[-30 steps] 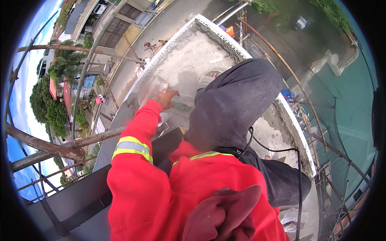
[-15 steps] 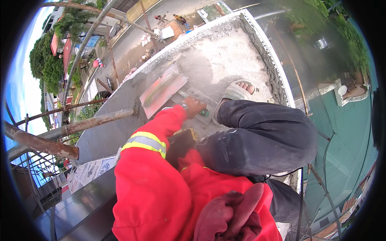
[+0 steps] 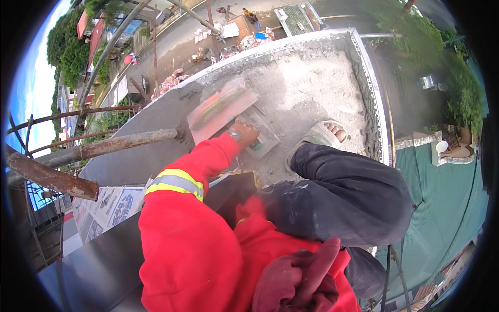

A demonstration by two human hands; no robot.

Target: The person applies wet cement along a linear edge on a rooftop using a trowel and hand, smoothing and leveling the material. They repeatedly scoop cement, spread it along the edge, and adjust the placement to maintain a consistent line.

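Observation:
My left hand (image 3: 248,133), bare and closed, grips the green handle of a flat rectangular plastering trowel (image 3: 267,139). The trowel lies on wet grey mortar. Just beyond my hand is a pinkish rectangular board (image 3: 221,110) with a greenish streak along its middle, also resting on the mortar. By my bent knee, a blurred red shape (image 3: 251,209) with a thin yellow edge sits where my right arm ends. It looks like my right hand in a red covering, but its fingers cannot be made out. A dark flat sheet (image 3: 228,195) lies beside it.
My sandalled foot (image 3: 326,134) stands on the rough ledge (image 3: 317,78), whose white perforated edging (image 3: 370,78) borders a drop. Rusty scaffold pipes (image 3: 62,171) jut in from the left. Below are a street with people (image 3: 251,17) and a green roof (image 3: 436,208).
The view has turned a little. The trowel in my left hand has drawn slightly back and left, closer to the pinkish board. The red shape by my knee is more blurred.

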